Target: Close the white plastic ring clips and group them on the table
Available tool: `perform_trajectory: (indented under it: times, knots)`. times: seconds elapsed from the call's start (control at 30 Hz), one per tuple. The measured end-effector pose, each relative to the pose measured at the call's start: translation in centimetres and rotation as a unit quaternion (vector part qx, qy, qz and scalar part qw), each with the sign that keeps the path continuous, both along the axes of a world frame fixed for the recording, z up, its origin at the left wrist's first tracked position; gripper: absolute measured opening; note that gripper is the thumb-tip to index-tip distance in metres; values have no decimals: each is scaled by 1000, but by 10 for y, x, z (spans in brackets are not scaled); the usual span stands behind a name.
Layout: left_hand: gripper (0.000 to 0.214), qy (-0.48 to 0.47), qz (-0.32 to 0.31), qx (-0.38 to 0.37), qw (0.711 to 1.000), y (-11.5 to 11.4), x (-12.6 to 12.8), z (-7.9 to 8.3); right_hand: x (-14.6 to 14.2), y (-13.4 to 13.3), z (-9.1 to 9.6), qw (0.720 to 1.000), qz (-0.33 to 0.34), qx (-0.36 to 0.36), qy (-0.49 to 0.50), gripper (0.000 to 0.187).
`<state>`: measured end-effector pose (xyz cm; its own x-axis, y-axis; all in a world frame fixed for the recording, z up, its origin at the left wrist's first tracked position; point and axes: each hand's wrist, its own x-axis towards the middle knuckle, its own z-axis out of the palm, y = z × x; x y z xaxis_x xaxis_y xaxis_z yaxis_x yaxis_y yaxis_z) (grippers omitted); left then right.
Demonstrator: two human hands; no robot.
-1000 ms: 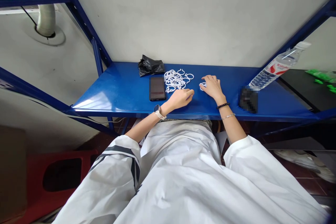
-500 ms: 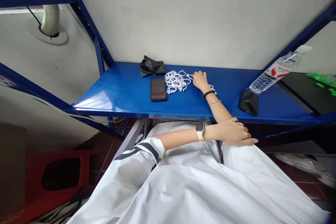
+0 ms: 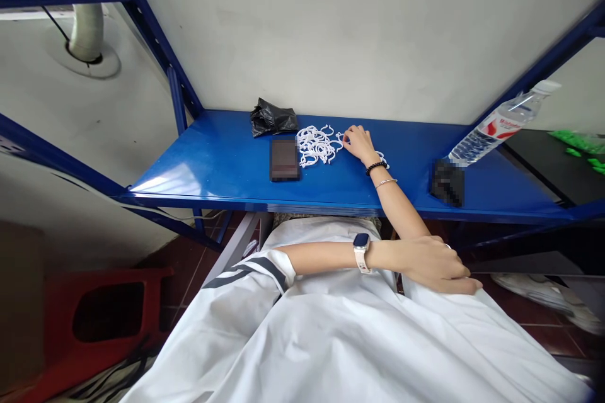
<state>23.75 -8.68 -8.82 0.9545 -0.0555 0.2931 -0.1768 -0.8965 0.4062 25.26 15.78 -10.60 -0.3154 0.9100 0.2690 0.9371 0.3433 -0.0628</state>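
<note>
My right hand [image 3: 360,143], with a black bead bracelet and a thin metal bangle at the wrist, is over the blue tabletop. Its bent fingertips close on one small white plastic ring [image 3: 339,138] at the edge of a tangled pile of white plastic rings [image 3: 316,146]. A few more white rings [image 3: 382,157] lie beyond the wrist, partly covered by it. My left hand [image 3: 432,263], with a watch at the wrist, crosses in front of my right forearm near the elbow, above my lap. Its fingers are loosely stretched and it holds nothing.
A dark phone-like device [image 3: 285,160] lies left of the pile, with a crumpled black plastic bag [image 3: 273,118] behind it. A water bottle [image 3: 503,124] and a blurred black object [image 3: 447,182] are on the right. Blue metal posts [image 3: 158,44] frame the tabletop [image 3: 222,170]. A red stool [image 3: 111,308] stands lower left.
My left hand has slid down and a little right, off the top of the right forearm. My right hand has shifted slightly left toward the pile.
</note>
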Motion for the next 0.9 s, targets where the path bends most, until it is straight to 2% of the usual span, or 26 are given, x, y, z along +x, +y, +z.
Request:
perform_trajectory:
  times: [0.17,0.3,0.37,0.47,0.57,0.63,0.73,0.8,0.9]
  knots:
    - [51,-52,57,61,995,4,-2,-7,-1,1,1,1000,-5,-31,0,21]
    - [54,-60,134,122,982,20,-4,-11,-5,-3,5,999,-10,-45,-8,19]
    - [54,-54,148,138,978,29,-5,-12,-7,-6,7,999,-11,-31,-5,19]
    - [49,-49,107,129,985,35,-10,-10,-9,-12,12,1000,-16,6,19,21]
    - [38,-60,44,80,994,33,-23,-4,-13,-20,18,997,-7,42,69,33]
    - [33,-64,10,28,997,31,-41,3,-16,-28,21,992,20,51,111,41]
    - [30,-67,15,-48,997,33,-77,10,-17,-50,21,979,81,53,178,49]
    - [31,-68,52,-57,995,42,-102,12,-16,-69,16,967,121,59,215,51]
    - [28,-91,207,-23,974,64,-131,9,-11,-92,3,950,146,41,272,53]
